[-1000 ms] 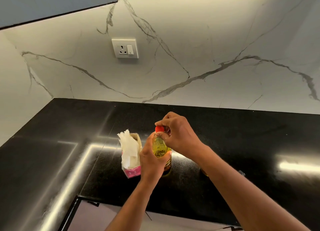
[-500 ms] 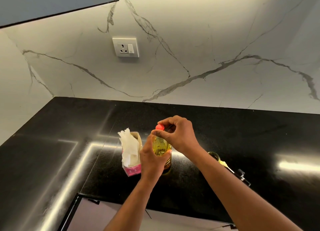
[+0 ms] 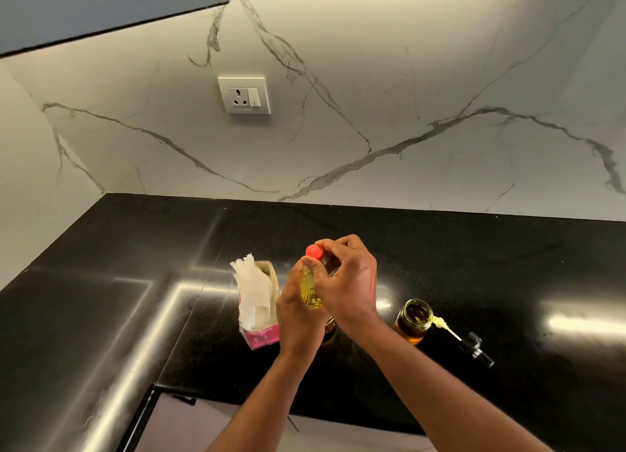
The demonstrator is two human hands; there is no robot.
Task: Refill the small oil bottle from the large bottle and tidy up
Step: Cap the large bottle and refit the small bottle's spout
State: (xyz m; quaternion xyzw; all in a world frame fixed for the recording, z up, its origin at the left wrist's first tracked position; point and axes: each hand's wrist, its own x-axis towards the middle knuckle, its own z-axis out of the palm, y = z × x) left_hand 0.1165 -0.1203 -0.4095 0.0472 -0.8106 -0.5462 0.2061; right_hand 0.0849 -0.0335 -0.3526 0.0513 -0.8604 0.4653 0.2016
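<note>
**Large oil bottle held upright in both hands over the black worktop**

Large oil bottle (image 3: 310, 290), clear with yellow oil inside, stands upright between the two hands, its base hidden behind the left wrist, so whether it rests on the worktop (image 3: 135, 248) cannot be told. That black polished worktop stretches under and around both hands, with a white marble-veined wall (image 3: 406, 79) rising beyond them and a socket plate (image 3: 244, 94) set on it above the hands.

Left hand (image 3: 298, 316) wraps round the bottle's body from the near side, thumb up along the front. Right hand (image 3: 349, 282) curls over the bottle's neck, fingers pinching just under the red cap (image 3: 314, 251), which shows above the knuckles.

Just left of the left hand, a pink tissue box (image 3: 259, 311) stands with white tissue sticking out of its top. To the right of the right wrist sits the small oil bottle (image 3: 412, 320), open-mouthed and holding amber oil. Beside it, farther right, its pump top (image 3: 469, 343) lies flat on the worktop, the pale tube end pointing at the small bottle's rim.
</note>
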